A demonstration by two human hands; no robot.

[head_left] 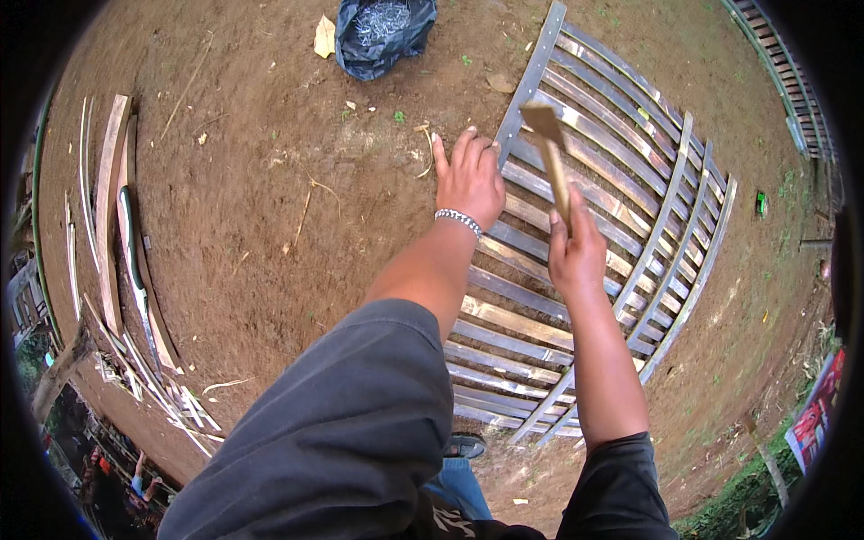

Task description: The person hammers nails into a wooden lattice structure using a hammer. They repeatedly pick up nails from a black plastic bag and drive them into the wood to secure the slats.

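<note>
A slatted panel of bamboo or wooden strips lies on the ground, with crosspieces at its right and a grey bar along its upper left end. My left hand is stretched out at the slats' left ends, just below the bar, fingers apart and palm down; what lies under the palm is hidden. A patterned bracelet circles that wrist. My right hand is closed round the wooden handle of a hammer, raised over the slats. Its brown head is near the bar, to the right of my left fingertips.
A black plastic bag of silvery nails stands at the top, beside a dry leaf. On the left lie wooden boards, a long saw and thin strips. Another slatted panel is at the far right.
</note>
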